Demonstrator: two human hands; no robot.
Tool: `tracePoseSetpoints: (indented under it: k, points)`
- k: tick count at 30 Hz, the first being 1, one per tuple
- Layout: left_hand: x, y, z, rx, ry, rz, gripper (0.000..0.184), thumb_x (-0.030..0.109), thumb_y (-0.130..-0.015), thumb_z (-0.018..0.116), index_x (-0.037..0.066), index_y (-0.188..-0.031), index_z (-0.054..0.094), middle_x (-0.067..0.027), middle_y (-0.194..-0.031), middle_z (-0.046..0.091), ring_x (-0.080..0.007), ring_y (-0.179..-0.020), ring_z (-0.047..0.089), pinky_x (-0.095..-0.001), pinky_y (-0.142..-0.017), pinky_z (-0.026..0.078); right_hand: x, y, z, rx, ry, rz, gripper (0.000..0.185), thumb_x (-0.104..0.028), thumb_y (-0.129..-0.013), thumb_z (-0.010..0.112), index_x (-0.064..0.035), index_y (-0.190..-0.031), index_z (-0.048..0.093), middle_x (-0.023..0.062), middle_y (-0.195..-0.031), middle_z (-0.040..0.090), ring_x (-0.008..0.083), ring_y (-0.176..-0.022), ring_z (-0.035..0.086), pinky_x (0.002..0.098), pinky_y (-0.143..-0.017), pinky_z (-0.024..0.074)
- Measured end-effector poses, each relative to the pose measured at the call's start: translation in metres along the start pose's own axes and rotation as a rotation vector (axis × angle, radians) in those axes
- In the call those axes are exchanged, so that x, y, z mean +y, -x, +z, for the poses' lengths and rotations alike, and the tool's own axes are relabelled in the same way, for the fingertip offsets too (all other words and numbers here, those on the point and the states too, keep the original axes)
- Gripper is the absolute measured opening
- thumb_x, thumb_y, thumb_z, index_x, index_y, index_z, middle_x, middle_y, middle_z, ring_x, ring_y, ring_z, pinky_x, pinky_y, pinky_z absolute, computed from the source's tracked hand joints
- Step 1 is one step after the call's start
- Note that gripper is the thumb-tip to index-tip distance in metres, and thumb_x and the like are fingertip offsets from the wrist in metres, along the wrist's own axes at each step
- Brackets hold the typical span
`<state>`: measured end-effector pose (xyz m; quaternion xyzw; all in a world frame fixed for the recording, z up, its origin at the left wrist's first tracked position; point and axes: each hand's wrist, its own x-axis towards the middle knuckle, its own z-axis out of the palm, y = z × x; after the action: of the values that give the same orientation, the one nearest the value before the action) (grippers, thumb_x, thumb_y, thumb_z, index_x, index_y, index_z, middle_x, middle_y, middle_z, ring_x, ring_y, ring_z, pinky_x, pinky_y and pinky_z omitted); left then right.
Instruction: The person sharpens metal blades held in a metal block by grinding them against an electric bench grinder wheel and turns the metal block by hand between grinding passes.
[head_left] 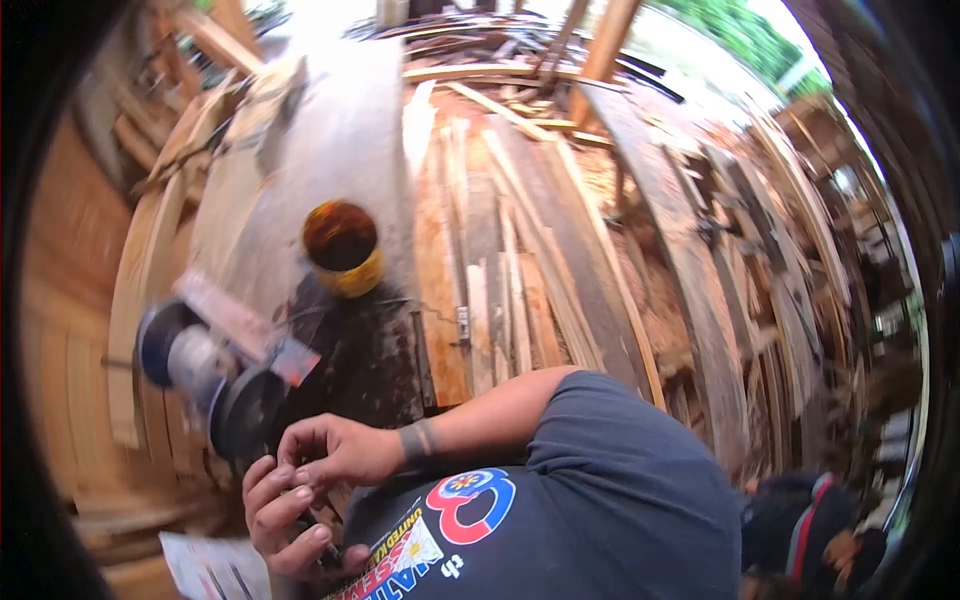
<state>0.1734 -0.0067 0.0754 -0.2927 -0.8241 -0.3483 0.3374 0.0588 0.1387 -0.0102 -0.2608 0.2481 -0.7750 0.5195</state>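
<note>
At the lower left, my hands are close together in front of my chest. My right hand (pixel 345 450) has its fingers bent in a pinch against the fingers of my left hand. My left hand (pixel 285 515) is curled around a small dark object (pixel 328 548), mostly hidden by the fingers. What my right fingers pinch, if anything, cannot be made out. Just beyond the hands stands a bench grinder (pixel 200 365), with a dark wheel (pixel 248 412) nearest to my fingers. A yellow can (pixel 352 277) with a dark inside stands farther off on the dark bench surface (pixel 360 350).
A pale board (pixel 222 312) lies against the grinder. Long planks (pixel 540 290) cover the ground beyond my right arm. A white sheet with dark marks (pixel 215 568) is at the lower left. Another person (pixel 815 530) is at the lower right.
</note>
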Motion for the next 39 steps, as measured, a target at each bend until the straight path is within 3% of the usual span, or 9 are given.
tracePoseSetpoints:
  k: [5, 8, 11, 15, 20, 24, 27, 32, 39]
  points:
    - [-0.034, 0.026, 0.016, 0.105, 0.008, -0.063, 0.085, 0.066, -0.092, 0.080, 0.005, -0.143, 0.051, -0.0235, -0.139, 0.058, -0.0450, -0.136, 0.059, -0.0607, -0.115, 0.047, -0.007, 0.031, -0.002, 0.230, -0.029, -0.203, 0.025, -0.015, -0.103, 0.079, -0.0039, -0.121, 0.066, 0.0040, -0.107, 0.073, 0.0121, -0.095, 0.073, 0.0338, -0.081, 0.0658]
    - [-0.042, 0.041, 0.009, -0.100, 0.248, -0.647, 0.088, 0.064, -0.091, 0.082, 0.000, -0.144, 0.054, -0.0208, -0.137, 0.061, -0.0344, -0.129, 0.064, -0.0477, -0.109, 0.053, 0.007, 0.043, -0.012, 0.521, 0.108, -0.358, 0.020, -0.011, -0.104, 0.076, -0.0036, -0.121, 0.066, 0.0042, -0.106, 0.074, 0.0125, -0.097, 0.073, 0.0337, -0.083, 0.0644]
    - [-0.042, 0.038, 0.024, -0.204, 0.750, -0.883, 0.088, 0.059, -0.092, 0.083, -0.005, -0.145, 0.055, -0.0182, -0.132, 0.067, -0.0266, -0.120, 0.069, -0.0384, -0.103, 0.056, 0.021, 0.066, -0.008, 0.804, 0.401, -0.393, 0.014, -0.006, -0.103, 0.074, -0.0056, -0.116, 0.068, 0.0024, -0.099, 0.073, 0.0088, -0.093, 0.066, 0.0290, -0.085, 0.0559]
    - [-0.055, 0.058, 0.034, -0.398, 1.440, -1.262, 0.080, 0.061, -0.106, 0.059, -0.007, -0.148, 0.055, -0.0196, -0.127, 0.074, -0.0286, -0.114, 0.075, -0.0408, -0.097, 0.062, 0.048, 0.098, 0.005, 1.052, 1.048, -0.392, 0.016, -0.010, -0.097, 0.074, -0.0018, -0.110, 0.070, 0.0109, -0.107, 0.077, 0.0213, -0.100, 0.074, 0.0383, -0.091, 0.0595]
    - [-0.066, 0.084, 0.049, -0.613, 1.385, -1.425, 0.046, 0.042, -0.116, 0.048, 0.006, -0.140, 0.065, -0.0070, -0.128, 0.073, -0.0223, -0.110, 0.073, -0.0358, -0.088, 0.059, 0.073, 0.105, 0.022, 1.015, 1.246, -0.348, 0.018, -0.012, -0.094, 0.074, -0.0024, -0.110, 0.071, 0.0171, -0.106, 0.074, 0.0360, -0.104, 0.072, 0.0462, -0.093, 0.0573]
    - [-0.057, 0.092, 0.040, -0.620, 1.290, -1.505, 0.042, 0.046, -0.116, 0.049, 0.010, -0.123, 0.070, -0.0026, -0.106, 0.072, -0.0187, -0.099, 0.070, -0.0348, -0.086, 0.058, 0.085, 0.101, 0.040, 0.943, 1.349, -0.426, 0.021, -0.016, -0.093, 0.077, -0.0028, -0.108, 0.071, 0.0189, -0.105, 0.073, 0.0395, -0.103, 0.071, 0.0490, -0.091, 0.0570]
    - [-0.092, 0.119, 0.043, -0.839, 1.308, -1.280, 0.055, 0.051, -0.114, 0.053, 0.004, -0.141, 0.064, -0.0118, -0.116, 0.075, -0.0261, -0.088, 0.075, -0.0405, -0.073, 0.062, 0.092, 0.100, 0.052, 0.975, 1.390, -0.431, 0.024, -0.020, -0.092, 0.080, -0.0024, -0.104, 0.070, 0.0197, -0.104, 0.073, 0.0409, -0.103, 0.071, 0.0501, -0.089, 0.0570]
    - [-0.108, 0.132, 0.054, -0.996, 1.098, -0.932, 0.055, 0.051, -0.115, 0.049, 0.004, -0.138, 0.064, -0.0142, -0.110, 0.074, -0.0277, -0.082, 0.074, -0.0419, -0.069, 0.061, 0.099, 0.107, 0.080, 1.117, 1.506, -0.192, 0.027, -0.029, -0.098, 0.075, -0.0043, -0.100, 0.063, 0.0191, -0.105, 0.070, 0.0434, -0.101, 0.070, 0.0519, -0.088, 0.0565]
    - [-0.100, 0.131, 0.053, -1.006, 1.289, -1.138, 0.052, 0.048, -0.116, 0.046, 0.003, -0.131, 0.067, -0.0124, -0.109, 0.075, -0.0271, -0.094, 0.074, -0.0420, -0.081, 0.061, 0.115, 0.107, 0.093, 1.147, 1.531, -0.159, 0.038, -0.034, -0.097, 0.076, -0.0033, -0.113, 0.060, 0.0236, -0.106, 0.072, 0.0473, -0.106, 0.070, 0.0544, -0.090, 0.0568]
